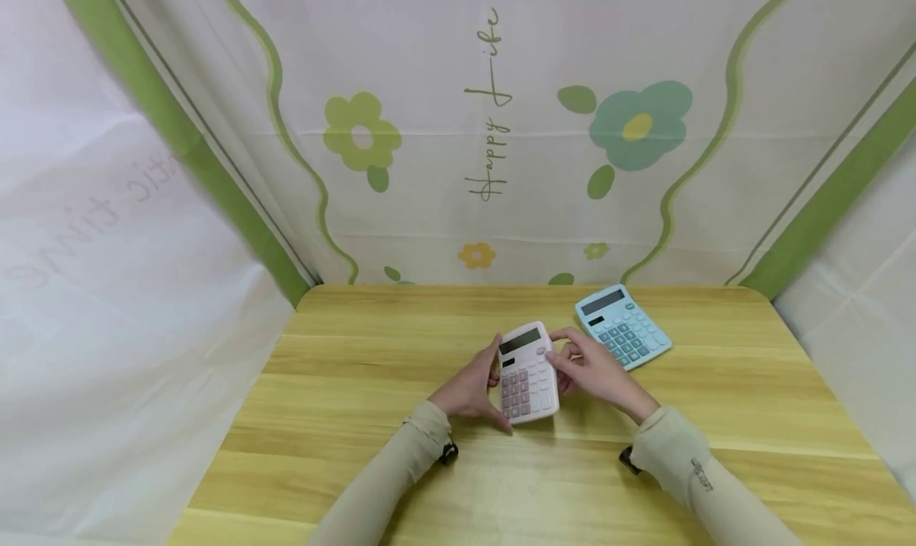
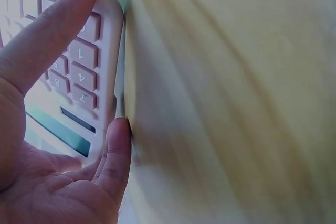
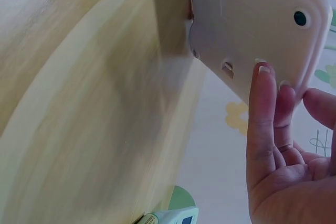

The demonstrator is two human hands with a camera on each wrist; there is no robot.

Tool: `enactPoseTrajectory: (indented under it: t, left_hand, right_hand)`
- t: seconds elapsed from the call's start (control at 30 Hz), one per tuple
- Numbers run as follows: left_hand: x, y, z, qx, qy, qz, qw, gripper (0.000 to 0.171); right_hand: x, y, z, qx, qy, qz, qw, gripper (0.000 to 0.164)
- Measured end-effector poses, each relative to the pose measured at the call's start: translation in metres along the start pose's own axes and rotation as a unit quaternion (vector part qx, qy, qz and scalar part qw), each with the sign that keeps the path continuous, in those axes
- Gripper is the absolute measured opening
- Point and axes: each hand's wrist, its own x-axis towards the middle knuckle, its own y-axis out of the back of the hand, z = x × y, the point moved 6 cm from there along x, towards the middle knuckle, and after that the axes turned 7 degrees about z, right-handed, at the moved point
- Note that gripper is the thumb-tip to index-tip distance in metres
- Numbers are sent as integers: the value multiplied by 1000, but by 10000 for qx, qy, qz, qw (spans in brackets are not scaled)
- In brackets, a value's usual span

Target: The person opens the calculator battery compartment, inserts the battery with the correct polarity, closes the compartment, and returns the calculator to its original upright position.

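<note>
Both hands hold a pink calculator point(image 1: 528, 375), tilted with its keys and display facing up toward the head camera. My left hand point(image 1: 472, 381) grips its left side, the thumb by the lower corner and the fingers along the edge. In the left wrist view that thumb point(image 2: 50, 32) crosses in front of the keys. My right hand point(image 1: 590, 367) pinches the upper right edge. Fingertips point(image 3: 262, 80) of that hand lie against the calculator's back point(image 3: 244, 27) in the right wrist view, where the back stands off the tabletop.
A blue calculator point(image 1: 624, 327) lies face up on the wooden table point(image 1: 343, 355), just beyond the right hand. Its corner point(image 3: 176, 215) shows low in the right wrist view. A flower-printed white curtain point(image 1: 429, 156) hangs behind the table's far edge, with more cloth at both sides.
</note>
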Motion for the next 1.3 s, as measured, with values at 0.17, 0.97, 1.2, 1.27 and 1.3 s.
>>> enactPoseTrajectory:
  t: [0.17,0.97,1.2,1.27,1.3]
  left_hand:
    - [0,0,4,112,-170,34,9998,161]
    - [3,-6,26,-522,-700,-57,9962,158]
    - [-1,-1,42,-469,-1145,108,9923,151]
    - [-3,0,45,-276,-1183,124,9925,144]
    - [-4,1,46,-186,-1162,117,9930,140]
  right_hand:
    - [0,-1,-3,43,13,-12,10000,48]
    - [2,-7,-7,232,186,-165,9994,50]
    - [2,-15,-6,259,-125,-376,9989,59]
    - [2,-17,-5,179,-214,-372,9989,59]
    - [1,-18,-4,120,-233,-342,9991,59]
